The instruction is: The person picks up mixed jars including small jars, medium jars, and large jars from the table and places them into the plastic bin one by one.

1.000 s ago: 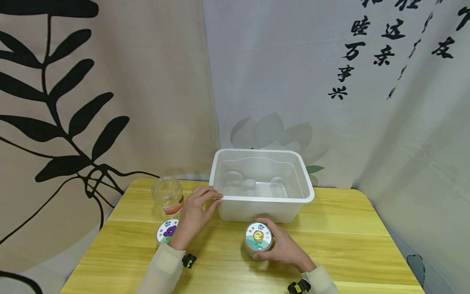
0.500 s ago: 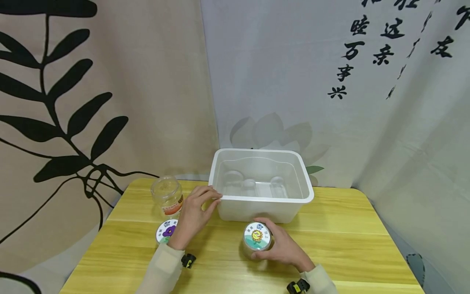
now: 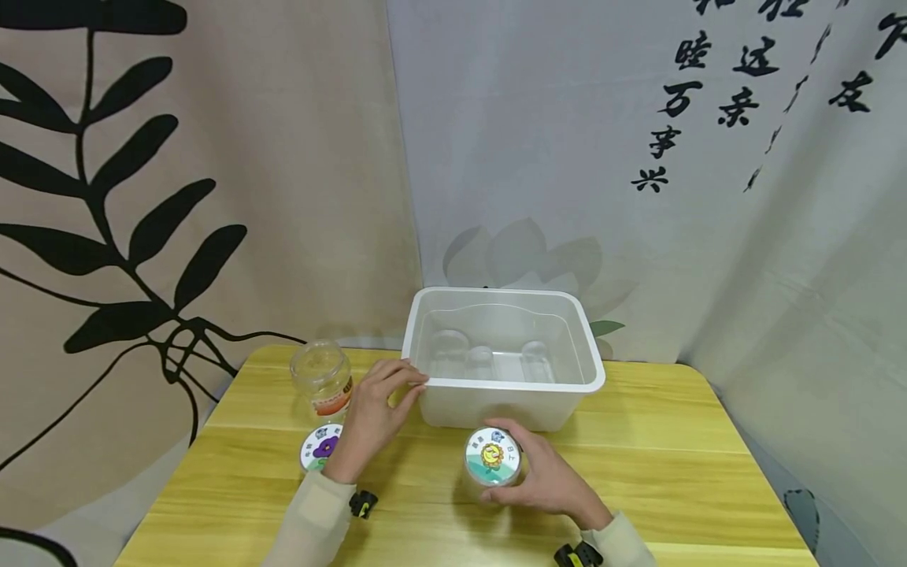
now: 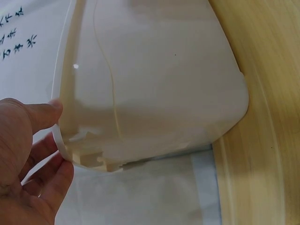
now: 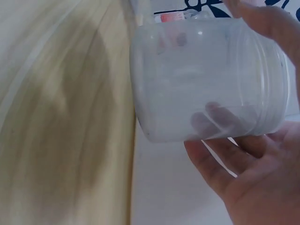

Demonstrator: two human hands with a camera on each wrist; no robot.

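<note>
A clear plastic jar [image 5: 201, 84] with a sunflower-printed lid [image 3: 492, 456] is in my right hand [image 3: 549, 476], thumb on one side and fingers round the other. The jar is upright, close over the table, and no contents show through its cloudy wall. My left hand [image 3: 377, 413] pinches the rim of a white plastic tub [image 3: 513, 404] at its front left corner. In the left wrist view the thumb [image 4: 44, 115] lies on the inner side of the rim, fingers on the outer side.
Left of the tub stands a clear, lidless jar [image 3: 320, 370] with an orange label. A round lid with a purple flower [image 3: 322, 446] lies in front of it, partly behind my left wrist. The wooden table [image 3: 673, 465] ends at a printed cloth backdrop [image 3: 510, 157].
My right hand has moved the sunflower-lidded jar slightly to the left and up, and its shadow on the table has spread. The left hand keeps its place on the tub's rim.
</note>
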